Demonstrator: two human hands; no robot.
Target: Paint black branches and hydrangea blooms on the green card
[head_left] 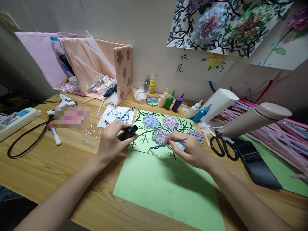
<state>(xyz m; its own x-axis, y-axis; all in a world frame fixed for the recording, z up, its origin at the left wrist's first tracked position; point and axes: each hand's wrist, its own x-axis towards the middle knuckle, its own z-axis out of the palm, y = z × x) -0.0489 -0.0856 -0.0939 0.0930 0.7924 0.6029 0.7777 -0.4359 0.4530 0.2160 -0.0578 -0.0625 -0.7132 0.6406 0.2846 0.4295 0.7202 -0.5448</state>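
My left hand (109, 138) is closed around a small black paint bottle (128, 132), its open mouth tilted up to the right over the painting's left edge. Between the fingers of my right hand (186, 149) is a thin blue paintbrush (181, 140), its tip low on the painting by a dark branch line. The painting (144, 141) is on pale green paper, with black branches and several raised blue and purple flower clusters. Beneath its lower edge lies a larger green sheet (154, 183), partly shadowed by my right hand.
Several paint bottles (169, 101) and a clear bowl (140, 92) stand behind the painting. Black-handled scissors (223, 146), a phone-like black object (257, 165) and a grey flask (257, 118) are at right. Left are a paint-spotted sheet (108, 117), glue gun (66, 102) and power strip (19, 120).
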